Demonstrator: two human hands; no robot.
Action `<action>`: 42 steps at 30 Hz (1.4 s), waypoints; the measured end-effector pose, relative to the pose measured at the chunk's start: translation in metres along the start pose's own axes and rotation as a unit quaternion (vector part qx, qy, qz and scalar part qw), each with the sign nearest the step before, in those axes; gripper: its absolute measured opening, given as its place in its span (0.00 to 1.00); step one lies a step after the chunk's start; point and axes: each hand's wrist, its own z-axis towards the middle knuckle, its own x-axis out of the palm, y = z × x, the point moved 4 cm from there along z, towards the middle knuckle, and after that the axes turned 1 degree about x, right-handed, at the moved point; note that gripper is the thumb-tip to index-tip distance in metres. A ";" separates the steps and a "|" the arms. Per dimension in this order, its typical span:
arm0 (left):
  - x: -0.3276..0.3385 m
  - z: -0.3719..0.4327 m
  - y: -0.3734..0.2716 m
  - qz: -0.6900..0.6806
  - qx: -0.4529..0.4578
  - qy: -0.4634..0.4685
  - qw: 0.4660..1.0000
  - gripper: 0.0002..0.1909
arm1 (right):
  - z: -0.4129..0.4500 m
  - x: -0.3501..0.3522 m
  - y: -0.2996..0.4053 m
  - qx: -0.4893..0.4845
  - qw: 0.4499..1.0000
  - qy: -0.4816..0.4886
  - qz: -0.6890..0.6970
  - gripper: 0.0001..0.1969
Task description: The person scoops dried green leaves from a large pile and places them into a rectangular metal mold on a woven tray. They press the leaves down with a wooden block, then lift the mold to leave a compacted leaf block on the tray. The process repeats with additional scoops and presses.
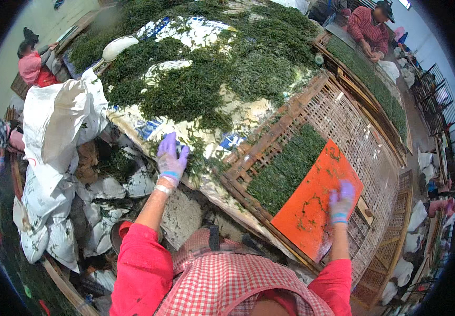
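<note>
My left hand, in a purple glove, is spread palm down at the near edge of a work table, beside dark green leafy plant matter that looks like seaweed. My right hand, likewise gloved and slightly blurred, is over the right part of an orange board, thumb apart from the fingers. Whether it presses on the board I cannot tell. Green scraps cling to the board. It lies on a wood-framed lattice rack, partly over a flat layer of chopped green matter.
White sacks stand at the left. A white scoop lies on the heap. At upper right, a person in a striped shirt works at another green-covered rack. A person in pink is at upper left. More lattice racks lean at right.
</note>
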 end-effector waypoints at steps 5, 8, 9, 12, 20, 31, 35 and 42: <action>0.008 0.020 0.033 0.016 0.022 -0.023 0.999 0.38 | 0.003 0.012 0.239 -0.249 0.923 0.110 0.272 0.19; 0.026 0.020 0.010 0.020 0.032 0.060 0.998 0.47 | 0.005 0.003 0.301 -0.315 0.879 0.134 0.333 0.18; 0.028 0.022 0.003 0.012 0.039 0.090 0.995 0.49 | 0.007 -0.003 0.310 -0.318 0.868 0.108 0.366 0.17; 0.024 0.050 0.004 0.036 0.050 0.143 0.988 0.53 | 0.017 -0.006 0.321 -0.289 0.872 0.091 0.385 0.16; 0.023 0.204 0.153 0.105 -0.123 0.071 0.984 0.56 | 0.026 0.028 0.333 -0.139 0.901 0.105 0.398 0.11; 0.142 0.234 0.002 0.141 0.144 0.352 0.914 0.41 | 0.039 0.063 0.454 -0.074 0.906 0.209 0.361 0.11; 0.158 0.254 0.032 0.075 0.157 0.259 0.950 0.22 | 0.045 0.066 0.481 -0.125 0.877 0.223 0.406 0.12; 0.095 0.251 0.074 -0.119 0.018 0.177 0.977 0.21 | 0.042 0.067 0.475 -0.078 0.835 0.221 0.498 0.09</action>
